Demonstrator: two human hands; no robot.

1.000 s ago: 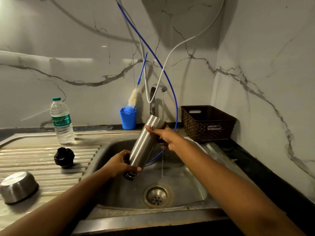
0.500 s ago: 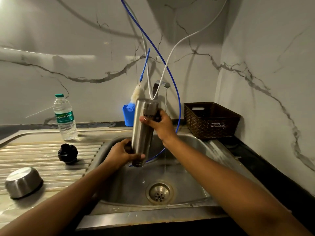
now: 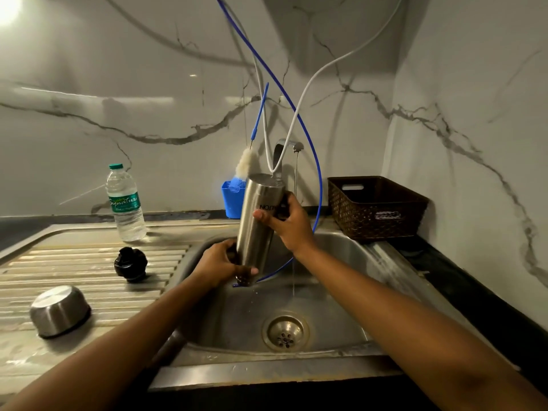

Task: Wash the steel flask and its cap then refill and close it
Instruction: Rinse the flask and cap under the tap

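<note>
Flask [image 3: 255, 232], stiff and likely wet-slick, is gripped by the left hand [image 3: 218, 262] at its 6 o'clock end, the right hand [image 3: 292, 225] mid-body.

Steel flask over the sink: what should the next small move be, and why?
Probably turn the steel flask mouth-up and shift it right, under the tap stream. Its lettering reads upside down and its dark neck points down into the sink, so it looks drained. Both the left hand and the right hand grip it, and the water runs just beside it.
</note>
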